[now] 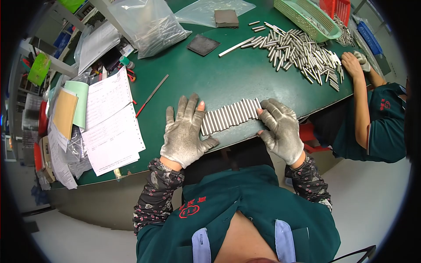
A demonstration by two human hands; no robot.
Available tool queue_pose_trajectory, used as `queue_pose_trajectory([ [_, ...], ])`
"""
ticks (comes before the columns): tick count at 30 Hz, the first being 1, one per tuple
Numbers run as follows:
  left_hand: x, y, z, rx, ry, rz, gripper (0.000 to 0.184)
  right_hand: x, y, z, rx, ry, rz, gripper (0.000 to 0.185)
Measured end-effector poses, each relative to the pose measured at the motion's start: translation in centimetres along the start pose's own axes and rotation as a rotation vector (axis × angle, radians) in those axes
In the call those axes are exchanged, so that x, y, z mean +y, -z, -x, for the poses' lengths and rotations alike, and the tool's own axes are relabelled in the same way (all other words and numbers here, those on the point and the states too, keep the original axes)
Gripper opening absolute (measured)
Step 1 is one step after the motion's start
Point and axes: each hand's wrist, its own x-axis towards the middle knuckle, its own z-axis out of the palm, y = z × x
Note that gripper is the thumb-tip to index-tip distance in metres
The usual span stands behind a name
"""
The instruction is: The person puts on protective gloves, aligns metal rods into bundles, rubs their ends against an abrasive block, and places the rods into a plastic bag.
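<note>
Side by side on the green table lies a row of short metal pins point(230, 116), their ends slightly uneven. My left hand point(184, 129), in a worn grey-white glove with some bare fingertips, rests flat at the row's left end, fingers spread and thumb along the table edge. At the right end, my right hand point(280, 127), gloved the same way, has its fingers bent apart and its fingertips against the last pins. Neither hand grips a pin. Beyond the row is a large heap of loose metal pins point(298, 52).
Printed papers point(109, 122) and a red-handled file point(152, 95) lie to the left. A plastic bag of pins point(151, 30), dark square pads point(203, 44), a flat metal bar point(237, 47) and a green basket point(307, 19) stand farther back. A co-worker's hands point(354, 63) are at the right.
</note>
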Motion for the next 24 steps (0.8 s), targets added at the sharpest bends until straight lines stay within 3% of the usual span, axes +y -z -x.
queue_pose_trajectory([
  [10, -1.6, 0.5, 1.6, -0.015, 0.142, 0.024, 0.118, -1.3, -0.4, -0.2, -0.082, 0.013, 0.092, 0.053],
  [24, -1.6, 0.4, 2.0, 0.002, 0.1, -0.018, 0.111, -1.8, -0.8, -0.5, -0.072, 0.033, 0.065, 0.049],
])
